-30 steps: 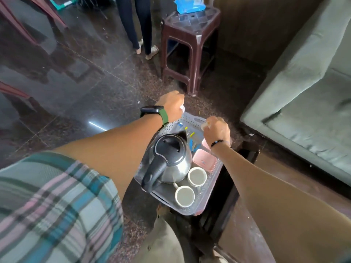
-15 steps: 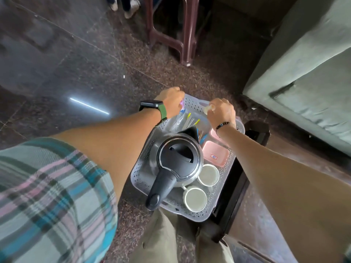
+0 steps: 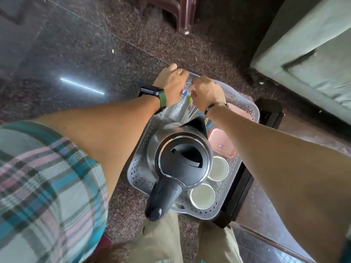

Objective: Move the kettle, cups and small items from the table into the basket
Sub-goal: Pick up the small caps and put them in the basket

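A grey perforated basket (image 3: 140,179) is in front of me, above my legs and the floor. In it stand a steel kettle (image 3: 182,160) with a black lid and handle, two white cups (image 3: 202,195) (image 3: 218,168), and a pink box (image 3: 221,146). Several small coloured items (image 3: 190,111) lie at its far end. My left hand (image 3: 171,82), with a watch on the wrist, grips the basket's far rim. My right hand (image 3: 207,92) is closed on the same rim right beside it. Both sets of fingertips are hidden.
A dark low table (image 3: 239,190) lies under and to the right of the basket. A grey-green sofa (image 3: 313,54) fills the upper right. A brown plastic stool's leg (image 3: 180,14) stands ahead on the dark speckled floor (image 3: 85,54).
My view has tipped down onto the basket. My right hand has slid left along the far rim until it is next to my left hand. The basket's contents stay put.
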`<state>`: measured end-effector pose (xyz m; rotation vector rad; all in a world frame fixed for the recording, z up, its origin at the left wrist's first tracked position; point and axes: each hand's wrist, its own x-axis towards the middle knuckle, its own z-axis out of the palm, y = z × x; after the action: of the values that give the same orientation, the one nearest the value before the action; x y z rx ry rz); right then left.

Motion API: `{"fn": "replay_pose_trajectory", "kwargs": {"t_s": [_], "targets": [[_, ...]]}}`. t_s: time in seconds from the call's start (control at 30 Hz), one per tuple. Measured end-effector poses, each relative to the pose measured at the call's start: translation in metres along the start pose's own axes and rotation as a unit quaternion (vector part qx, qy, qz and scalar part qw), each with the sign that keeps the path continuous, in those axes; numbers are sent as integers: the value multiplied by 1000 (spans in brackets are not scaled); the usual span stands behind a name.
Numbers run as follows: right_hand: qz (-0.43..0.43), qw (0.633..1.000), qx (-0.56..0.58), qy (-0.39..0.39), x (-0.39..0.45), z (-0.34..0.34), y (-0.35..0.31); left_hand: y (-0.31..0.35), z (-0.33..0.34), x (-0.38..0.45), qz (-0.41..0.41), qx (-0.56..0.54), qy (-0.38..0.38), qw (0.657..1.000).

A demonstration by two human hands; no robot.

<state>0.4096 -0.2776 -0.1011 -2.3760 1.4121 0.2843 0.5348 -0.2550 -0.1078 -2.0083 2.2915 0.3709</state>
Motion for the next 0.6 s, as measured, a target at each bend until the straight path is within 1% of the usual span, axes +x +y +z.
{"fn": "replay_pose_trajectory", "kwargs": {"t_s": [0.17,0.3,0.37,0.4,0.5,0.6], "targets": [[-10,999,-36,-17,10,0,-9,-5,2,-2,30,80,2,996],[-1,999,-49,-22,13,2,-11,-11,12,-6,76,102,41,991],[-1,998,-56,-29,12,5,-11,-13,16,-8,81,130,47,987],[-2,998,-60,-32,12,7,-10,-14,17,-8,77,128,50,988],[-3,997,-66,-28,13,11,-9,-13,17,-9,69,75,49,994],[2,997,-68,-25,15,16,-8,-11,18,-9,56,67,48,995]]}}
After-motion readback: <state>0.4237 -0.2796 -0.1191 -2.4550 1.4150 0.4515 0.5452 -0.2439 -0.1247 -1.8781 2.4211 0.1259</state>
